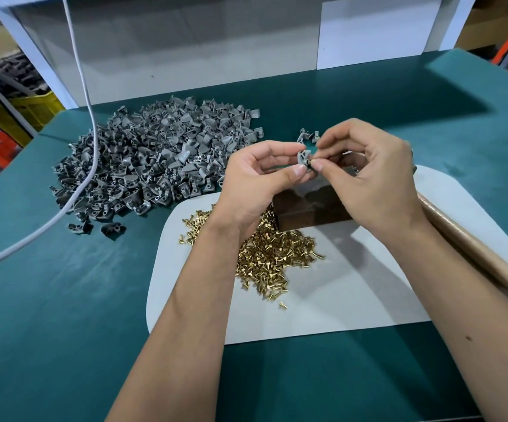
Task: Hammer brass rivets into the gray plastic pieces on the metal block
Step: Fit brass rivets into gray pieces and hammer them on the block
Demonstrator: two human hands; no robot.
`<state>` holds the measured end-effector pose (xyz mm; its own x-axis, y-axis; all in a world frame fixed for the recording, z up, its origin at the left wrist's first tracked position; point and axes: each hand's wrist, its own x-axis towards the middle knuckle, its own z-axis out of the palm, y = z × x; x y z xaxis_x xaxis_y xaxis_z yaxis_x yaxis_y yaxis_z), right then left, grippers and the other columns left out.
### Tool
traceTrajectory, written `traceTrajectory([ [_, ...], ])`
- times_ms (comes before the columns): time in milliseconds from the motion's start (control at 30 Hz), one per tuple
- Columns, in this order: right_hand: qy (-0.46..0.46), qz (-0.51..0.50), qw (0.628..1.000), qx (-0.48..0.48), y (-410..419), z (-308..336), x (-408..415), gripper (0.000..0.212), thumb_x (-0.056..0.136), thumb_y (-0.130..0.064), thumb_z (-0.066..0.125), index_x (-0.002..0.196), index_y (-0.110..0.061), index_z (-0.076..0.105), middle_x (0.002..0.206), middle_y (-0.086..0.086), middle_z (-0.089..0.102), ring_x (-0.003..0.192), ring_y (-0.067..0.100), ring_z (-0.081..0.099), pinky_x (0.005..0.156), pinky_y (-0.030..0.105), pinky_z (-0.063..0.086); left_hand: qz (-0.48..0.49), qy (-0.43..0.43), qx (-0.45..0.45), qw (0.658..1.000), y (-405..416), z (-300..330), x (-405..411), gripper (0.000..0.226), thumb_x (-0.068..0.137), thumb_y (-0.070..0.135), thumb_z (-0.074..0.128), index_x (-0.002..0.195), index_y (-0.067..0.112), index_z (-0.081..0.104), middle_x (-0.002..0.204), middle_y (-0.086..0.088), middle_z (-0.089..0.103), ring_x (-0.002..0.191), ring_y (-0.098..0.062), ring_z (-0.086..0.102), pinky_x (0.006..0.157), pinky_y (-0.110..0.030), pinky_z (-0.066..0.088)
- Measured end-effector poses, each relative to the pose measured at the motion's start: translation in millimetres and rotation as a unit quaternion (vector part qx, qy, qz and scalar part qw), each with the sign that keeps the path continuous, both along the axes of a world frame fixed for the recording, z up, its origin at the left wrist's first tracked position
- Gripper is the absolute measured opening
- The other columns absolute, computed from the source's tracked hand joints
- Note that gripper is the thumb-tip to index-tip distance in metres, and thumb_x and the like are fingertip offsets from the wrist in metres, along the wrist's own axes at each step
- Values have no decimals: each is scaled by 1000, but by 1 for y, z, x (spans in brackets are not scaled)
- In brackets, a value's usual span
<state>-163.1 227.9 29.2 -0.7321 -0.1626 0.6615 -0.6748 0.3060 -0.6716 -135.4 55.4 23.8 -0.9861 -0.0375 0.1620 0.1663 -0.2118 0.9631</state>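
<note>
Both my forearms are reaching far over the white mat (353,300), above the brass rivets (274,254). I am pinching one gray plastic piece (303,156) in my left hand (255,181), held in the air over the metal block (313,208). My right hand (371,181) is pinching a tiny rivet against it (too small to tell which way it is pointing). It could be slipping out and falling if I am squeezing crooked. I am guessing the piece is standing mostly upright.
</note>
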Motion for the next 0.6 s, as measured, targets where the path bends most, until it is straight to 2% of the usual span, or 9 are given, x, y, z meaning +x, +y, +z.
traceTrajectory([
  [200,16,-5,1000,7,0,1,1,14,83,-13,77,93,-18,69,83,-11,73,84,12,73,76,26,58,-8,-1,18,1000,-1,-1,0,28,84,-18,69,109,-6,70,95,-18,76,87,-25,76,81,-30,63],
  [367,29,10,999,25,-2,2,5,13,84,-9,74,87,-15,64,79,-6,67,76,17,66,70,34,56,-5,15,21,1000,-3,0,0,28,78,-18,72,101,-2,72,86,-13,77,81,-24,75,77,-31,64],
  [600,37,8,999,20,-3,3,8,15,81,-6,73,82,-11,59,75,0,64,69,19,60,65,37,52,1,35,14,999,0,2,1,28,75,-20,74,94,0,73,80,-9,77,75,-19,75,71,-28,63],
])
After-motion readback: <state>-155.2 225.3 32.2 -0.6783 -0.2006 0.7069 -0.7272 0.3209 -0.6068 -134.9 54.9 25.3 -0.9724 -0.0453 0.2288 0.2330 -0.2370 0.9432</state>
